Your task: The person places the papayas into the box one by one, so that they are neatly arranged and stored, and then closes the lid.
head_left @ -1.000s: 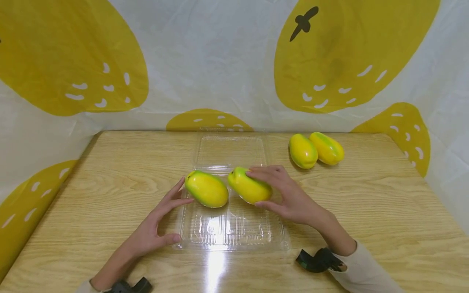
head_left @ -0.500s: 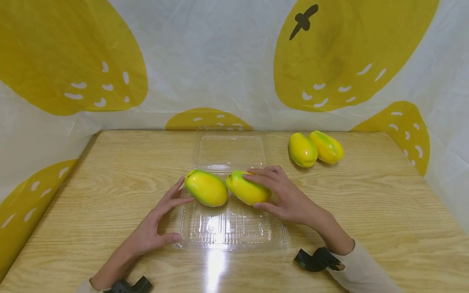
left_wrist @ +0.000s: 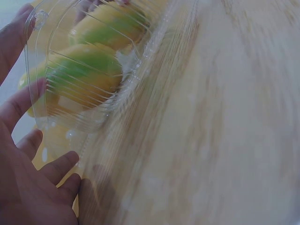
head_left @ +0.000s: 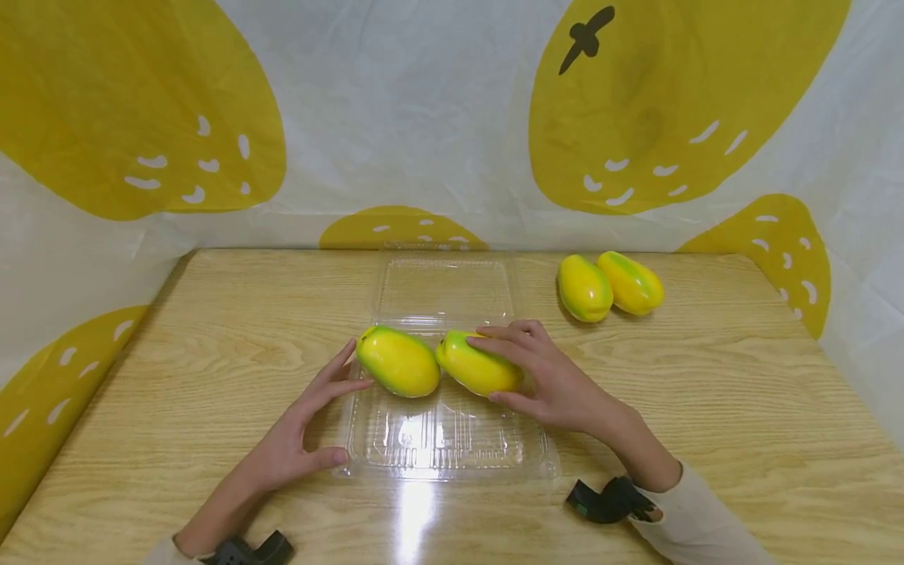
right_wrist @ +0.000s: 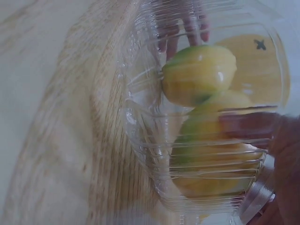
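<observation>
A clear plastic clamshell container (head_left: 445,439) lies on the table with its lid (head_left: 445,290) folded back. Two yellow-green papayas, apparently artificial, lie side by side in its base. My right hand (head_left: 558,380) grips the right papaya (head_left: 476,369) from its right side, fingers over the top and thumb at the near side. The left papaya (head_left: 398,362) lies by the container's left wall. With fingers spread, my left hand (head_left: 289,439) rests against that wall; in the left wrist view the container wall (left_wrist: 70,112) stands between those fingers and the fruit.
Two more papayas (head_left: 585,289) (head_left: 631,284) lie together at the back right of the wooden table (head_left: 706,408). Behind the table hangs a white cloth (head_left: 410,118) with a yellow fruit print. Each wrist carries a black strap mount (head_left: 610,500).
The right hand has lowered the papaya slightly and shifted it left, so it lies against the left papaya. The left hand has stayed in place.
</observation>
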A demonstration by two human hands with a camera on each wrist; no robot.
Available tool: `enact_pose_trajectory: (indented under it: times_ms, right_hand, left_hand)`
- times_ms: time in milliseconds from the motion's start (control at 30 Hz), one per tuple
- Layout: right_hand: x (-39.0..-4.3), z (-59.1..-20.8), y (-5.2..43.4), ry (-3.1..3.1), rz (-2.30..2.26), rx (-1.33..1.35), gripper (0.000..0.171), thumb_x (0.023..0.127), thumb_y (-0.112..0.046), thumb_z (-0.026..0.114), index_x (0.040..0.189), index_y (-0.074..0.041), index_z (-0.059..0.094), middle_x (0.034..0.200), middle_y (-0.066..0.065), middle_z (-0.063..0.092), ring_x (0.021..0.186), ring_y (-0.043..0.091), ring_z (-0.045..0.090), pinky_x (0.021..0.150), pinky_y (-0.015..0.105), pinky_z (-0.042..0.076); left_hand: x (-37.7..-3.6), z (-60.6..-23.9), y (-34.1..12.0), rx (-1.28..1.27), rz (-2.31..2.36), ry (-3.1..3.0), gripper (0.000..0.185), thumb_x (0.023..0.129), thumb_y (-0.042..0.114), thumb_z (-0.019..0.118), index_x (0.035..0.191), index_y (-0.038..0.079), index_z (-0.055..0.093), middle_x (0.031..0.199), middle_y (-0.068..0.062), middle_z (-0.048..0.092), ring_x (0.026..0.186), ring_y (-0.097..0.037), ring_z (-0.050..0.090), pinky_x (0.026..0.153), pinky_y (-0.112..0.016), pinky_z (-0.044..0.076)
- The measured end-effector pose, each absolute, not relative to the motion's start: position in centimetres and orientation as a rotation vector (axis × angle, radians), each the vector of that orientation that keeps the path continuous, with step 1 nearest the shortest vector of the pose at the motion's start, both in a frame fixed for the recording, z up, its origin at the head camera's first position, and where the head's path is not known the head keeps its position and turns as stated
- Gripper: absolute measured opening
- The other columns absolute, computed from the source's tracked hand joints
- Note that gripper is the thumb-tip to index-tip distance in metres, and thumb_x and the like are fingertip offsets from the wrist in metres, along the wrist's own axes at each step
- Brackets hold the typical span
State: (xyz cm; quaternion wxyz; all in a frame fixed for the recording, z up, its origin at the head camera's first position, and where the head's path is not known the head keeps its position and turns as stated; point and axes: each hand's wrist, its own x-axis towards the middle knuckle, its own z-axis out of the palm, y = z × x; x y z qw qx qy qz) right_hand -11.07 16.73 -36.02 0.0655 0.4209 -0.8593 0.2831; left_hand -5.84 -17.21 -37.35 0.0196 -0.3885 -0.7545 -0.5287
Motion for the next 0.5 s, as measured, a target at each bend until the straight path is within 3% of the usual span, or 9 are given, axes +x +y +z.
enact_pose_trajectory:
  times_ms: [233, 500]
  right_hand:
    - [-11.07, -36.07, 16.74, -2.594, 0.856, 1.277, 0.068, 0.076, -0.03, 0.07, 0.135, -0.022, 0.038, 0.135, -0.005, 0.037, 0.117, 0.016, 0.031, 0.095, 0.035, 0.029]
    - [-10.99, -36.0, 16.89, -2.609, 0.863, 1.283, 0.067, 0.078, -0.033, 0.067, 0.136, -0.02, 0.036, 0.135, -0.004, 0.037, 0.117, 0.016, 0.031, 0.095, 0.034, 0.03]
  left_hand:
    - [-5.8, -37.34, -17.08, -1.192, -1.618, -2.345, 0.062, 0.072, 0.016, 0.069, 0.126, -0.001, 0.045, 0.144, -0.025, 0.007, 0.125, -0.049, 0.019, 0.102, -0.048, 0.016]
    - [-5.68, -37.21, -16.99, -1.198, -1.639, -2.347, 0.062, 0.075, 0.02, 0.07, 0.128, 0.002, 0.044, 0.144, -0.025, 0.006, 0.127, -0.046, 0.016, 0.105, -0.029, 0.013]
